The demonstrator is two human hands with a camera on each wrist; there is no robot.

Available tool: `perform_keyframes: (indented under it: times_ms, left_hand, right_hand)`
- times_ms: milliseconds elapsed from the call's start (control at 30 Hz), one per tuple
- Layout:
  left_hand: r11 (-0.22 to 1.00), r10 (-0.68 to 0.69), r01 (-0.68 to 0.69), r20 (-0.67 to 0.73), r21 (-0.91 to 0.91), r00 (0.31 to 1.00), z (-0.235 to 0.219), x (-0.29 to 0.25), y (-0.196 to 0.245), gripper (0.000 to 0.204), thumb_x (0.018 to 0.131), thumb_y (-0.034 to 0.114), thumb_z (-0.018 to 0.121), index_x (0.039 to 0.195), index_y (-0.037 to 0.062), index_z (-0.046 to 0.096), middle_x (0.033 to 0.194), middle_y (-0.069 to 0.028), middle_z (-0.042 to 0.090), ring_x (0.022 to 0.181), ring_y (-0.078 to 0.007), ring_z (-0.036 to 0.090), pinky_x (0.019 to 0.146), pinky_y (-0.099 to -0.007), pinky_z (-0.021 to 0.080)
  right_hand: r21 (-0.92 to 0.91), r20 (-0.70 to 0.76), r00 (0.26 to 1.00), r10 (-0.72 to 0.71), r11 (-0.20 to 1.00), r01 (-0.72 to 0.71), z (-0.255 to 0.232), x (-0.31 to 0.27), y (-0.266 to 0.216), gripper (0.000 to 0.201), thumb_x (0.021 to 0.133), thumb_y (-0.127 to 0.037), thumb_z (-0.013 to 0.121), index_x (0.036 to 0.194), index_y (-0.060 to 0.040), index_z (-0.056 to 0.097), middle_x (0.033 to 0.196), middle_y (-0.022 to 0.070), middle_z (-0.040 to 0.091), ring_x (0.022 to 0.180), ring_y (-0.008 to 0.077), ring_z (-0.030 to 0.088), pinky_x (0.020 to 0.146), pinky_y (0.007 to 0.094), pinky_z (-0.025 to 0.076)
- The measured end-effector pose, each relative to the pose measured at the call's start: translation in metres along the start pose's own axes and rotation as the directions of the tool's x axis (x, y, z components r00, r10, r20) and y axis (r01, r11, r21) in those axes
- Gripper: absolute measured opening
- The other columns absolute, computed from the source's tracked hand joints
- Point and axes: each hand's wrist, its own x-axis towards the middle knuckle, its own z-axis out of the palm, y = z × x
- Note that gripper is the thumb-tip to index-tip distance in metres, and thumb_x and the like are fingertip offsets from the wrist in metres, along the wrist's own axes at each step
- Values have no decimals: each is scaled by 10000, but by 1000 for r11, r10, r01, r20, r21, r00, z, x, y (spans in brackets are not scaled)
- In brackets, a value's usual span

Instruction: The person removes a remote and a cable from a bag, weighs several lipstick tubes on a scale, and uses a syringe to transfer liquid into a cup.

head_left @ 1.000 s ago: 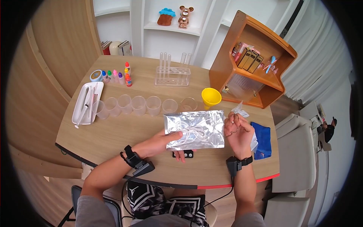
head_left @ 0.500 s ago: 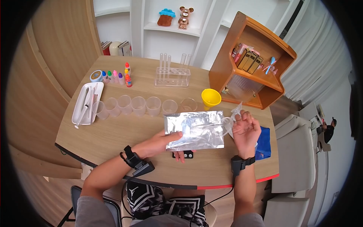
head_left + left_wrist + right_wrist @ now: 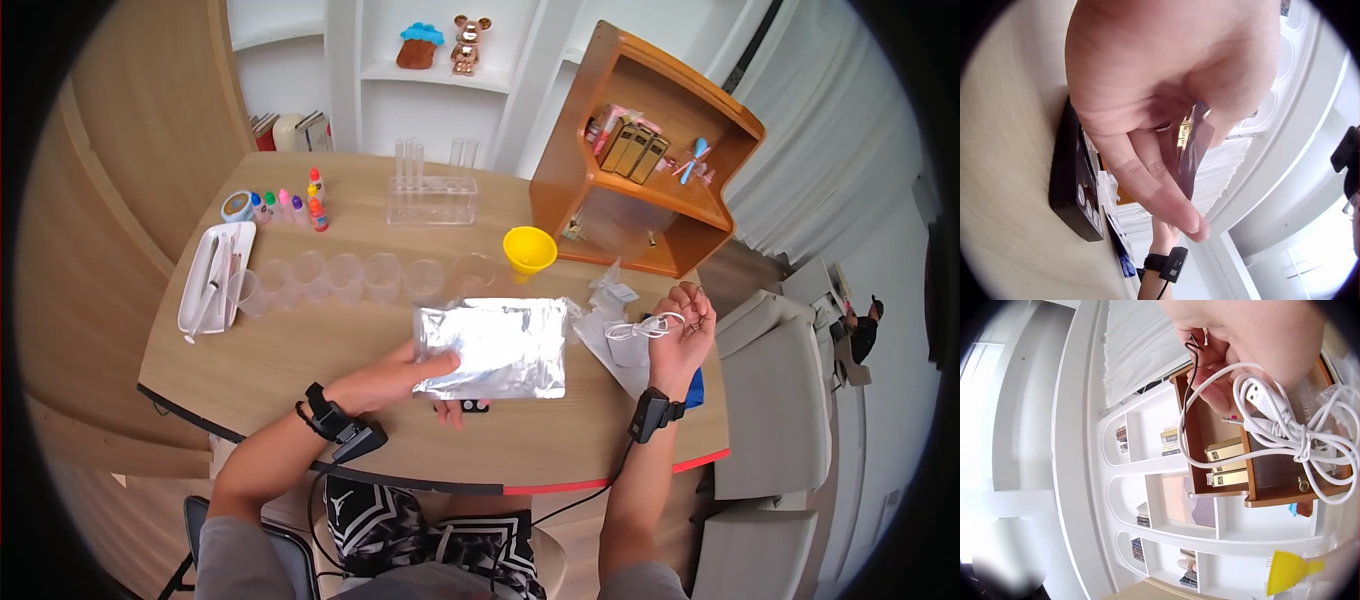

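My left hand (image 3: 418, 382) holds a flat silver foil bag (image 3: 500, 345) at its left edge, thumb on top, over the middle of the table. In the left wrist view the bag (image 3: 1194, 150) shows edge-on between thumb and fingers. Off to the right, my right hand (image 3: 682, 338) is raised with fingers curled, a thin black wire (image 3: 1188, 394) pinched in them. A coiled white cable (image 3: 1302, 447) hangs beside that hand, with a USB plug (image 3: 1259, 397) and a slim metal pin plug (image 3: 1233, 420). Below the left hand lies a black device (image 3: 1072, 175) with round silver buttons.
Several clear cups (image 3: 382, 275) stand in a row behind the bag, with a yellow funnel (image 3: 528, 248) at their right. A test tube rack (image 3: 432, 205), small dropper bottles (image 3: 297, 208) and a white tray (image 3: 190, 300) are farther off. Plastic packaging (image 3: 610, 290) lies near a wooden cabinet (image 3: 560, 160).
The right hand has moved right, carrying the white cable from over the foil bag to clear of its right edge. The left hand keeps hold of the bag. The head view has shifted slightly.
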Motion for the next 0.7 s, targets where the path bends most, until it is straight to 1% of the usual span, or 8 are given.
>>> perform_keyframes:
  times_ms: [67,167,333,400,533,600,667,700]
  left_hand:
    - [981,-14,9,21,194,1000,4,-1,4,392,1088,323,473,1288,-13,499,1057,-188,714,778,-270,733,666,-357,586]
    - [967,-52,49,5,252,999,15,5,12,364,1086,298,483,1266,-15,518,1014,-165,718,765,-238,730,644,-334,587]
    - [951,-102,107,-33,291,994,49,30,23,360,1090,276,466,1284,-24,516,1010,-153,711,756,-224,726,630,-307,590]
    - [965,-37,54,-69,256,997,68,48,29,379,1089,279,469,1321,-19,502,1056,-151,701,769,-225,725,636,-303,594]
    - [983,-7,13,-32,184,999,90,99,27,458,1082,323,493,1409,7,441,1185,-169,673,833,-239,724,678,-326,602]
    - [984,-28,35,-43,174,999,105,124,23,507,1072,352,512,1430,10,405,1141,-162,668,818,-240,717,692,-333,604]
    - [985,-52,60,-51,162,997,108,141,16,560,1062,380,532,1452,13,368,1098,-156,662,803,-241,710,706,-341,607]
    - [965,-117,138,-103,224,988,107,148,10,564,1046,400,560,1415,18,370,1031,-132,641,771,-225,692,685,-331,595]
  right_hand:
    - [4,7,999,-38,999,38,0,2,-3,187,957,-106,494,773,-93,469,854,17,486,715,122,435,642,272,392]
    - [-3,-48,996,-81,997,81,-1,1,-8,183,956,-102,491,774,-90,481,879,21,520,687,125,443,615,272,398]
    - [89,-47,993,-109,990,113,-3,-1,-18,194,961,-100,476,767,-98,478,862,24,512,678,129,443,608,274,391]
    - [98,-1,991,-130,987,130,-5,-1,-25,200,964,-99,466,764,-98,476,856,23,509,676,128,444,611,275,396]
    - [125,27,985,-172,978,167,-10,0,-36,200,961,-99,464,761,-99,476,858,24,512,673,129,449,611,273,403]
    - [159,-27,979,-200,966,202,-13,0,-39,198,958,-100,466,761,-100,479,854,24,517,663,130,458,601,270,406]
    - [187,-6,978,-207,961,205,-15,0,-41,194,955,-109,470,761,-107,485,850,24,526,653,128,465,585,271,405]
    - [175,-37,979,-202,963,205,-17,0,-41,191,953,-115,476,763,-113,490,853,23,534,651,125,466,583,272,408]
